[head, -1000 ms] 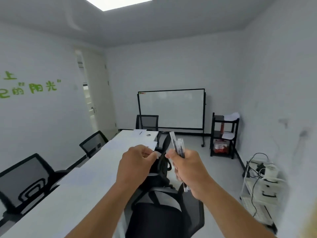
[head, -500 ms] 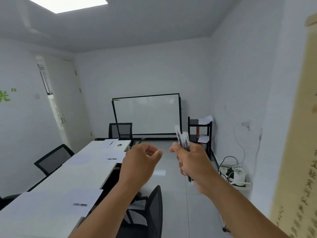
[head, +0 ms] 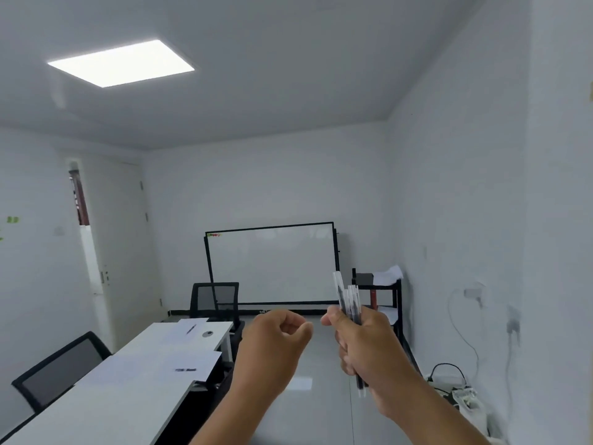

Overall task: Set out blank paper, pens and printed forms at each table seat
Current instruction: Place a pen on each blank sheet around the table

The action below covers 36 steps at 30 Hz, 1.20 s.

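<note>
I see open floor (head: 288, 342) mid-frame ahead; table (head: 128, 396) and chairs (head: 214, 298) block lower left, shelf (head: 378, 293) right.

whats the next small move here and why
Probably the left hand should reach over and pull one pen from the bundle of pens in the right hand's grip. The left hand is curled, holding nothing, just beside the bundle, above the floor and off the table.

Both forearms bare, no sleeves; left hand (head: 276, 343), right hand (head: 369, 342) ungloved.
</note>
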### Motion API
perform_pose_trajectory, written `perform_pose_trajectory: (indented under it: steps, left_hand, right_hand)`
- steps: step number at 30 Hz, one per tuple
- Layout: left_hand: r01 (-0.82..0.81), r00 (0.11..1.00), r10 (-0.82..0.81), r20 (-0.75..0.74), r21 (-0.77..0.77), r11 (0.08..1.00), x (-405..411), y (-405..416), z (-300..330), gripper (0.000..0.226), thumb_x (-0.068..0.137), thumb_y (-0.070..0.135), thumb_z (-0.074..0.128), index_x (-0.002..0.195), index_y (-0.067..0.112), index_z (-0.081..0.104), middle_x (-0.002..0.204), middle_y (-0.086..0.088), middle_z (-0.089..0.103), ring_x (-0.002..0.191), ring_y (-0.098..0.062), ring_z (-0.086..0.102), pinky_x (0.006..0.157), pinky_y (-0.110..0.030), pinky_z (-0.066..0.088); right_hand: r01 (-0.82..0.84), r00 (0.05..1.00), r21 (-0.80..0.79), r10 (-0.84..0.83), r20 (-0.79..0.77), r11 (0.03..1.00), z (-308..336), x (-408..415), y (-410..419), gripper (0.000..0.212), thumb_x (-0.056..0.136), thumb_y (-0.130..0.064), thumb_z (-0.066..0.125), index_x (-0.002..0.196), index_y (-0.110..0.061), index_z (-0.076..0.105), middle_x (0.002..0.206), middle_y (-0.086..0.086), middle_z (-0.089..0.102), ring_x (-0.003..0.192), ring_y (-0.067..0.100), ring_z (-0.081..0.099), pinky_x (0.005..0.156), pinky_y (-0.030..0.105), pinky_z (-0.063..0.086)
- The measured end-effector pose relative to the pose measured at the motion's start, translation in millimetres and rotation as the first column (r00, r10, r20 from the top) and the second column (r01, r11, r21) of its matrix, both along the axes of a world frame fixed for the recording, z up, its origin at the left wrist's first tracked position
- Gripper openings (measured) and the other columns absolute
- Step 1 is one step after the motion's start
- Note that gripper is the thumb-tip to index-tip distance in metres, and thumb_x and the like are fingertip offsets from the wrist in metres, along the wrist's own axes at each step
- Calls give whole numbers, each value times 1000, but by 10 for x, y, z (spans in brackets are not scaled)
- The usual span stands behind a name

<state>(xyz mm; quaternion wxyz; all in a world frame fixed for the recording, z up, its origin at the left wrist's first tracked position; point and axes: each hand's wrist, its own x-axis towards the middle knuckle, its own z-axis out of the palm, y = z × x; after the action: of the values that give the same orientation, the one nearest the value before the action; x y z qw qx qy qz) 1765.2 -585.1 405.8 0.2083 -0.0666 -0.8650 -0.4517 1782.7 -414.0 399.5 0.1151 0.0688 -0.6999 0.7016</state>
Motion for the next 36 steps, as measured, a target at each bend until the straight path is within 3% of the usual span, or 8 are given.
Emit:
perform_pose_trajectory:
  steps: [6, 10, 16, 22, 31, 36]
  left_hand:
    - [-4, 1000, 5, -31, 41, 999, -951, 76, 117, 14, 92, 42, 79, 80, 35, 77, 72, 17, 75, 70, -3, 71, 73, -34, 63]
    - [11, 999, -9, -37, 44, 999, -1741, 128, 187, 15, 94, 42, 78, 82, 34, 77, 73, 14, 75, 71, -3, 71, 67, -26, 57]
    - [1, 1000, -1, -22, 21, 1000, -2605, 95, 259, 12, 95, 42, 75, 85, 35, 76, 76, 15, 75, 73, -3, 71, 72, -32, 63]
    - [-4, 999, 3, -46, -26, 1000, -3330, 181, 238, 11, 100, 41, 72, 95, 32, 77, 87, 19, 75, 78, 0, 69, 66, -20, 51]
    - [-88, 996, 87, -14, -52, 995, -4837, 655, 72, 12, 98, 43, 71, 95, 32, 76, 93, 20, 75, 84, -2, 71, 78, -29, 61]
    - [-134, 991, 134, 22, -25, 991, -5687, 981, 101, 12, 95, 42, 71, 89, 33, 76, 88, 18, 76, 79, -4, 71, 74, -31, 60]
  right_hand:
    - [81, 997, 40, -82, 9, 996, 38, -926, 204, 30, 111, -31, 61, 98, -8, 74, 61, 3, 39, 50, 18, 33, 48, 30, 32]
    - [104, 994, 27, -104, 24, 994, 100, -1718, 254, 31, 111, -31, 61, 97, -6, 73, 61, 4, 38, 49, 18, 33, 48, 30, 30]
    - [110, 993, 33, -112, 45, 993, 189, -2551, 247, 29, 111, -31, 63, 101, -6, 74, 64, 4, 39, 51, 18, 33, 51, 32, 30]
    - [89, 995, 68, -91, 34, 994, 192, -3328, 346, 30, 112, -31, 61, 103, -6, 74, 63, 2, 40, 53, 17, 36, 51, 33, 35]
    - [46, 999, 43, -47, 13, 998, -84, -4969, 865, 29, 111, -27, 61, 103, -3, 73, 60, 2, 39, 51, 16, 35, 49, 32, 34]
    - [1, 1000, 27, -1, 15, 1000, -67, -5961, 1215, 28, 112, -27, 60, 105, -2, 72, 61, 2, 37, 52, 16, 35, 49, 31, 35]
